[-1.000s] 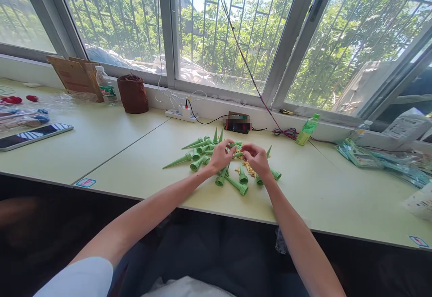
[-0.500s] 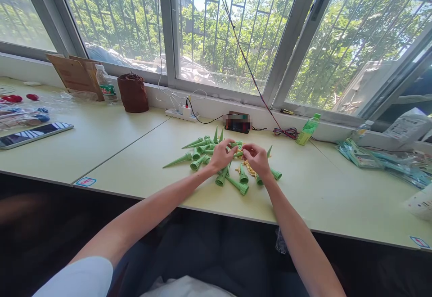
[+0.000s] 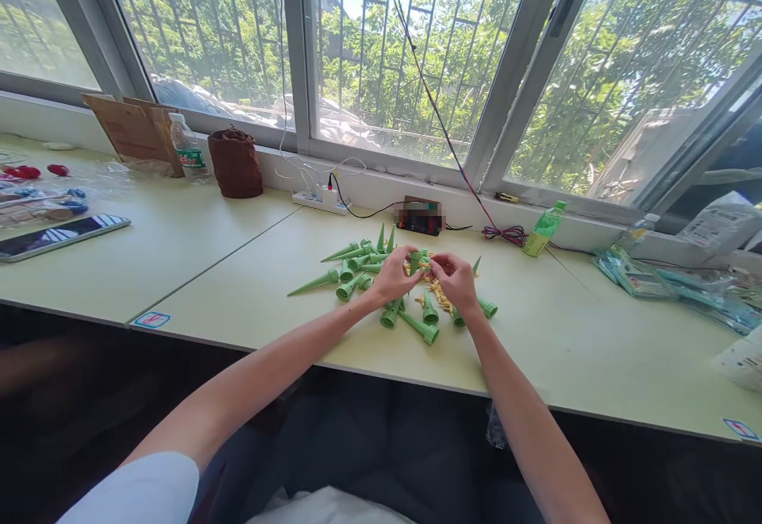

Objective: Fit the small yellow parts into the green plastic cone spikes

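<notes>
My left hand [image 3: 394, 276] is closed around a green plastic cone-shaped spike [image 3: 415, 260], which stands roughly upright between thumb and fingers. Close to its right, my right hand [image 3: 457, 279] pinches at the spike's side. Whatever sits between those right fingertips is too small to make out. Under and around both hands lie several more green spikes [image 3: 321, 279], hollow with ribbed collars at the wide end. A loose heap of small yellow pieces [image 3: 440, 297] lies on the table below my right hand, partly covered by it.
Behind the heap are a dark device [image 3: 420, 217] with cables and a white power strip [image 3: 318, 202]. A green bottle [image 3: 543, 230] and plastic packets [image 3: 634, 270] stand to the right. Leftward are a brown bag [image 3: 235, 165], a water bottle [image 3: 189, 151] and a tablet [image 3: 65, 236].
The green spike in my left hand has turned from lying sideways to nearly upright. My right fingers have shifted slightly. The spikes on the table have stayed in place.
</notes>
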The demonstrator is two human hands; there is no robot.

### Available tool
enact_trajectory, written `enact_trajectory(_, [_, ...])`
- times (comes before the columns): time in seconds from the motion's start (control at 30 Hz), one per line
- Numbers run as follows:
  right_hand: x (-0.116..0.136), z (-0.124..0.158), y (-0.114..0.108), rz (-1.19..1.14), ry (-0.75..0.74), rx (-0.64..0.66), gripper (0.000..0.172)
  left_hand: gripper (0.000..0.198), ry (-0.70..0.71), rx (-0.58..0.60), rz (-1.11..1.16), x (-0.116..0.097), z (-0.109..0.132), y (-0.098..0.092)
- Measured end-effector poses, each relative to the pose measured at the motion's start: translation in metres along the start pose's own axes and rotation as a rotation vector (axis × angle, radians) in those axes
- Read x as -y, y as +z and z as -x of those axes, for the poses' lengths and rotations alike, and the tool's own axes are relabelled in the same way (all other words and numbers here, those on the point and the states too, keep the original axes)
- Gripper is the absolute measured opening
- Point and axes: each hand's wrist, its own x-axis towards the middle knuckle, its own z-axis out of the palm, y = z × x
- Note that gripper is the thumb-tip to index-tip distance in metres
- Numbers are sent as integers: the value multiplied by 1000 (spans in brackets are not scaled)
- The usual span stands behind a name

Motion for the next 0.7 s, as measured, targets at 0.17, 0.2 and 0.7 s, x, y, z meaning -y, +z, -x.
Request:
enact_trajectory(0.17, [1,1,1,-11,6,20,29,38,-17,2,-5,1,0,1])
enact_trajectory(0.2, [1,1,1,-8,7,23,29,38,-17,1,-6,1,0,1])
enact_trajectory(0.7, [-2,0,2,-68,39,51,25,38,-17,29,-21,4,2,4])
